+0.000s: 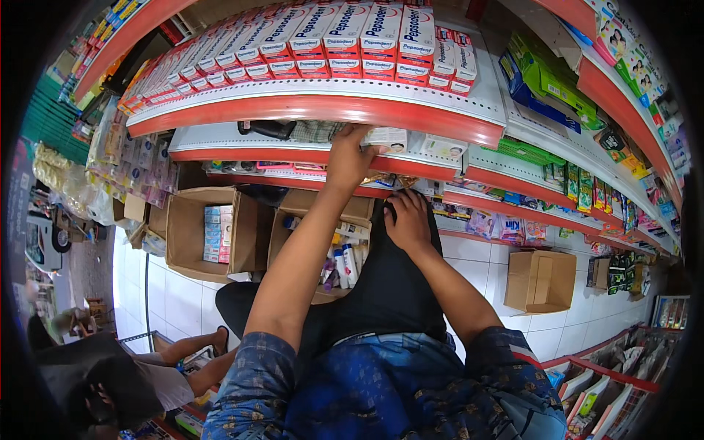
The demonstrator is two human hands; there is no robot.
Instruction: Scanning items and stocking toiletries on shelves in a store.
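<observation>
My left hand (pixel 350 157) reaches into the second shelf (pixel 220 144), below the toothpaste row. Its thumb lies against the front of a small white box (pixel 389 137) with a printed picture; the fingertips are partly hidden by the upper shelf's edge. A similar white box (pixel 444 146) stands to the right. Left of the hand lie a checkered cloth-like item (pixel 316 131) and a black object (pixel 267 129). My right hand (pixel 408 217) rests on my black-trousered knee, holding nothing, fingers slightly apart.
Stacked Pepsodent toothpaste boxes (pixel 344 41) fill the top shelf. Open cartons of boxes (pixel 179 231) and bottles (pixel 324 294) stand before me on the floor. Another open carton (pixel 539 280) sits at right. A person (pixel 121 374) is at lower left. Shelving (pixel 610 374) stands behind me.
</observation>
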